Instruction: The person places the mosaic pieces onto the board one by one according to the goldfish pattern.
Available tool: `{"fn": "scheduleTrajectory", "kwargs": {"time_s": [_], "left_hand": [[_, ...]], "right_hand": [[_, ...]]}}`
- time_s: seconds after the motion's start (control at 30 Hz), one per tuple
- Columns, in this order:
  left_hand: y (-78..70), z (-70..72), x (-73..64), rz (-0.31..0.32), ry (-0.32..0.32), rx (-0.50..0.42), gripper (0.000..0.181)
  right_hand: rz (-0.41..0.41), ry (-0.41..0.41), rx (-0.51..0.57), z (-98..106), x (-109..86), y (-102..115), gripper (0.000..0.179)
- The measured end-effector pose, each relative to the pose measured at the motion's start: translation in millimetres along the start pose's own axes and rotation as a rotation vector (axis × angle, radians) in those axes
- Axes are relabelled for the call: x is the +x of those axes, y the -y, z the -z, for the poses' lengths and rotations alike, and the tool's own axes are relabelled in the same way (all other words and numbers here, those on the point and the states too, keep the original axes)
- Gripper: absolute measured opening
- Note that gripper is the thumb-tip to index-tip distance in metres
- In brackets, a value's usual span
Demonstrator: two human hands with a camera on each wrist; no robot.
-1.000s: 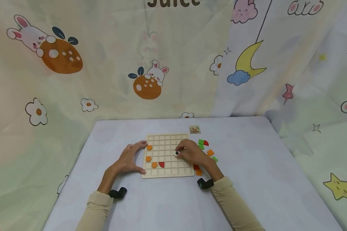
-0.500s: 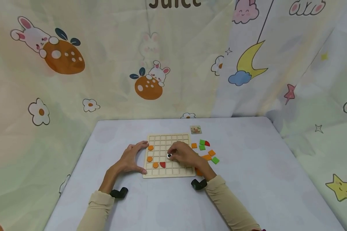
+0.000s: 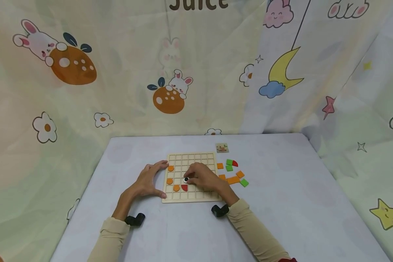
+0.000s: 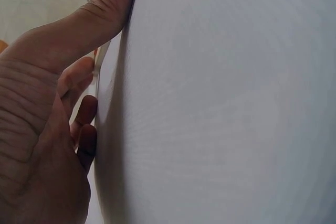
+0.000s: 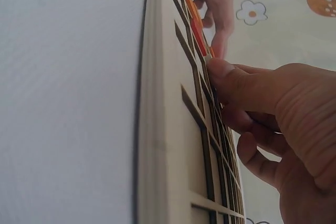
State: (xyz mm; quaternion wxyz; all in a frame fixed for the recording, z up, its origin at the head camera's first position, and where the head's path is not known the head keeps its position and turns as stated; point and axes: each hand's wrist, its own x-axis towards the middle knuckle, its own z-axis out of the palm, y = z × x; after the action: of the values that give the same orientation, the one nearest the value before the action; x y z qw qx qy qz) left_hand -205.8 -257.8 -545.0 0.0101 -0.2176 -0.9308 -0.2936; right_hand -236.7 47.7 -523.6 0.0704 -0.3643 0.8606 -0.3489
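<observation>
A pale wooden grid board [image 3: 196, 158] lies on the table. My left hand [image 3: 147, 180] is spread along its left side, fingertips at the upper part of the edge and thumb at the near corner. Over the middle-left squares, my right hand [image 3: 201, 176] pinches a white disc with a black centre [image 3: 186, 179] between thumb and fingers. Just in front of that disc sits a red quarter-circle piece [image 3: 184, 187], with an orange round piece [image 3: 176, 188] to its left. Two more orange round pieces stand in the board's left column. In the right wrist view, my right fingertips hide the disc.
Right of the board lie loose green squares [image 3: 244, 182], orange squares [image 3: 240, 174] and a red quarter-circle [image 3: 235, 163]. A small patterned card [image 3: 222, 147] is beyond the board's far right corner. A printed cloth backdrop [image 3: 209, 91] rises behind the white-covered table [image 3: 281, 174].
My right hand has moved left and slightly nearer over the board, carrying the white disc from the right-middle squares to just behind the red piece. The left hand stays at the board's edge.
</observation>
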Motion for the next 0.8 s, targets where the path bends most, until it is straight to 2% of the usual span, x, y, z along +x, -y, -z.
{"fn": "scheduleTrajectory", "kwargs": {"time_s": [0.27, 0.6, 0.8], "left_hand": [[-1.8, 3.0, 2.5, 0.058, 0.054, 0.0, 0.127], [-5.3, 7.0, 5.4, 0.062, 0.056, 0.002, 0.128], [-4.5, 3.3, 3.0, 0.067, 0.053, 0.011, 0.128]], "right_hand": [[-0.021, 0.015, 0.029, 1, 1.5, 7, 0.019], [0.004, 0.028, -0.021, 1, 5.7, 9, 0.018], [-0.009, 0.044, -0.033, 1, 4.8, 12, 0.019]]}}
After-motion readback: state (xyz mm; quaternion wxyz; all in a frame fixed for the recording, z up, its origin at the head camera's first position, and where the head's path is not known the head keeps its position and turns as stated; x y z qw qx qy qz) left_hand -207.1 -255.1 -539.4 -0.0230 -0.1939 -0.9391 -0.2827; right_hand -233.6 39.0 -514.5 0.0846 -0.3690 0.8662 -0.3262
